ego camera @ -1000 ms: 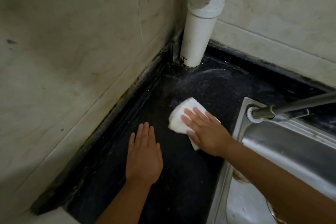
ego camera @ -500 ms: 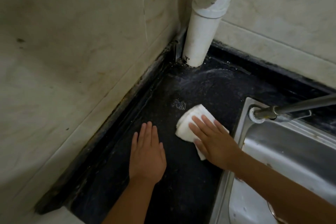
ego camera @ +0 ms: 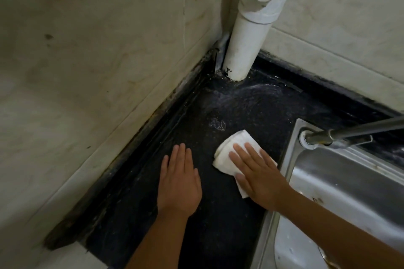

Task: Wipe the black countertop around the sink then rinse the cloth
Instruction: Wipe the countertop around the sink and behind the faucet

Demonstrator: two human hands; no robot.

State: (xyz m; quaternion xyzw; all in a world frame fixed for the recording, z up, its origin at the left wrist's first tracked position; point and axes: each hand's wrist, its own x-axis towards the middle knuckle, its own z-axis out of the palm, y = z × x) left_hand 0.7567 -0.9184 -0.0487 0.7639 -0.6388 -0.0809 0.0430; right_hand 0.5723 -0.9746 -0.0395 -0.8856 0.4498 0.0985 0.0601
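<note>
Head view, and we see the right hand flat, fingers straight, pressing the folded white cloth onto the black countertop, the steel sink rim just to its right. Beside it on the left, the left hand rests flat and relaxed on the counter, a wet smear ahead of the fingers.

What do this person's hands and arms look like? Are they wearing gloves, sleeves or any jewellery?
Both are bare. The left hand and the right hand wear no gloves, and no rings or watch show on the fingers or wrists in view. No sleeve shows on either forearm, as far as the picture's lower edge. The nails look short and unpainted. No markings or bandages show.
</note>
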